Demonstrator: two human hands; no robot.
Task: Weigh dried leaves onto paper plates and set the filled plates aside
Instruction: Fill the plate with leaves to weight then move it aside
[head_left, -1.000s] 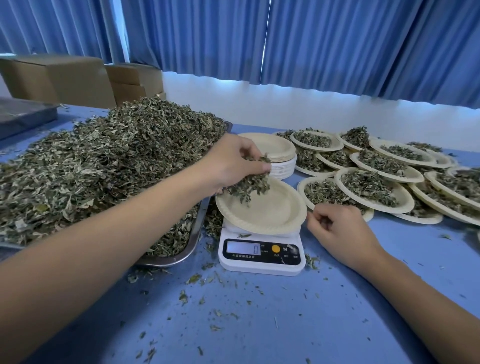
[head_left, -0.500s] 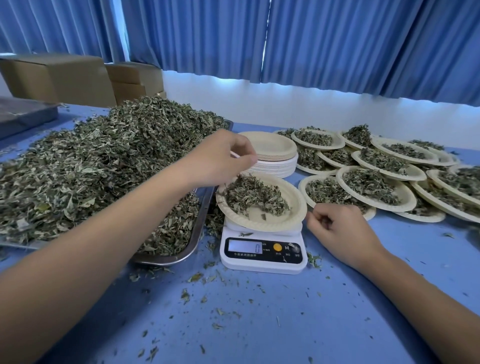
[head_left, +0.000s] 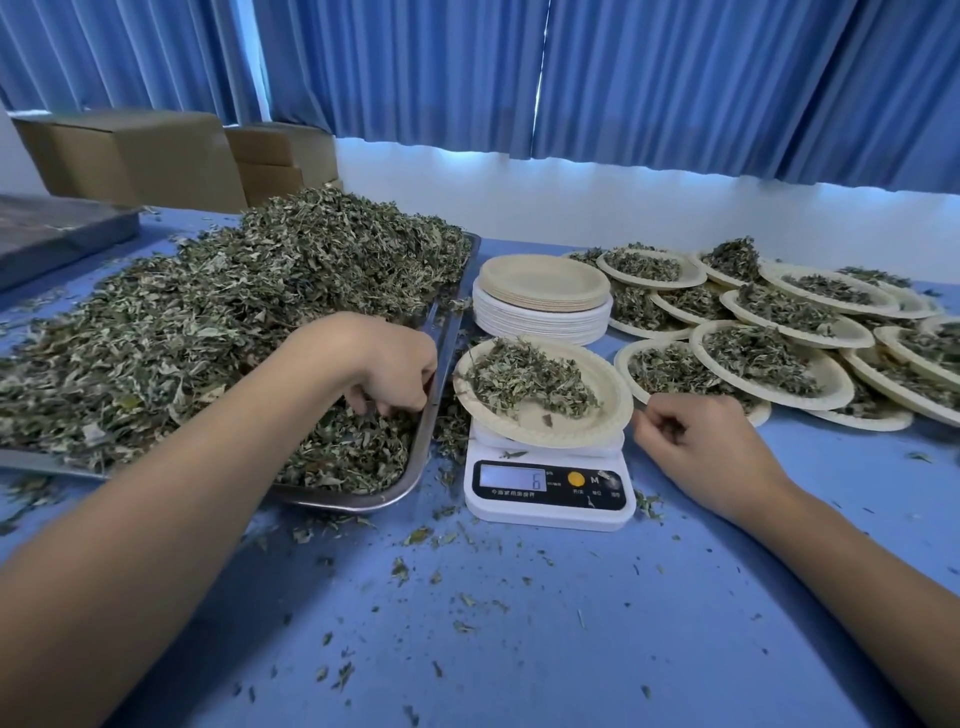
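A big heap of dried leaves (head_left: 234, 322) fills a metal tray (head_left: 427, 431) on the left. My left hand (head_left: 384, 364) is down in the tray's near right corner, its fingers curled into the loose leaves. Right of the tray, a paper plate (head_left: 597, 415) carrying a small pile of leaves sits on a white digital scale (head_left: 545, 499) whose display reads 6. My right hand (head_left: 706, 441) rests on the blue table just right of that plate, fingers loosely curled, apart from the rim.
A stack of empty paper plates (head_left: 543, 291) stands behind the scale. Several filled plates (head_left: 769, 364) overlap at the right. Cardboard boxes (head_left: 130, 156) and a dark flat tray (head_left: 52, 234) are at the back left. Leaf crumbs litter the table's front.
My left hand dropped its handful onto the plate on the scale, then moved left and down into the tray's leaves. The right hand stayed put.
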